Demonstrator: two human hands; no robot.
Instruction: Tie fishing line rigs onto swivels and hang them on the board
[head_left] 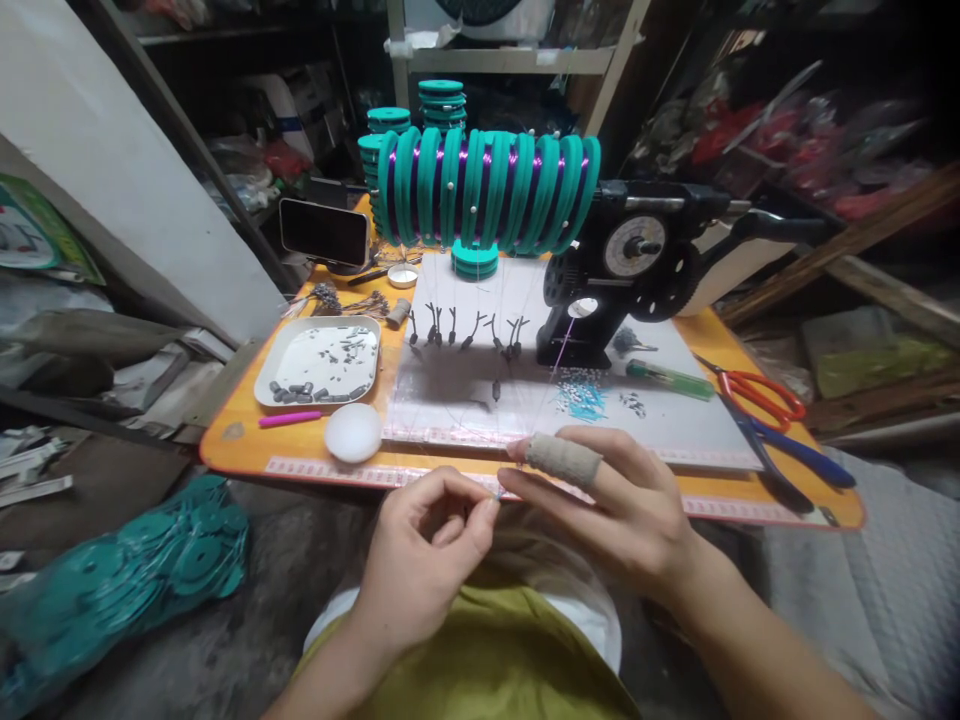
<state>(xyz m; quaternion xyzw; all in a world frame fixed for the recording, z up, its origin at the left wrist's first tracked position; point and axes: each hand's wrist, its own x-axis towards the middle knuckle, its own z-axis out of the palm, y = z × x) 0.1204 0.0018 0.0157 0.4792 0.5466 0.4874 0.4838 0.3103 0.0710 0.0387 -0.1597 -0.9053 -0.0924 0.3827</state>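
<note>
My left hand (431,545) is closed in a pinch at the table's front edge, thumb and forefinger on something too small to make out. Right beside it, my right hand (615,500) has its fingers stretched out, one wrapped in greyish tape, their tips close to the left fingertips. Fine threads run from the teal spools (487,190) on a black winding machine (592,270) down over the white board (450,400). Small dark forked pieces (466,340) hang or stand along the threads. Blue and white bits (583,395) lie on the board.
At the left are a white tray (319,345) of grey pieces, a white round dish (353,433), a pink pen (290,419) and a phone (324,232). Red-handled pliers (761,395) and blue-handled pliers (802,452) lie at the right. Bagged teal spools (135,580) sit lower left.
</note>
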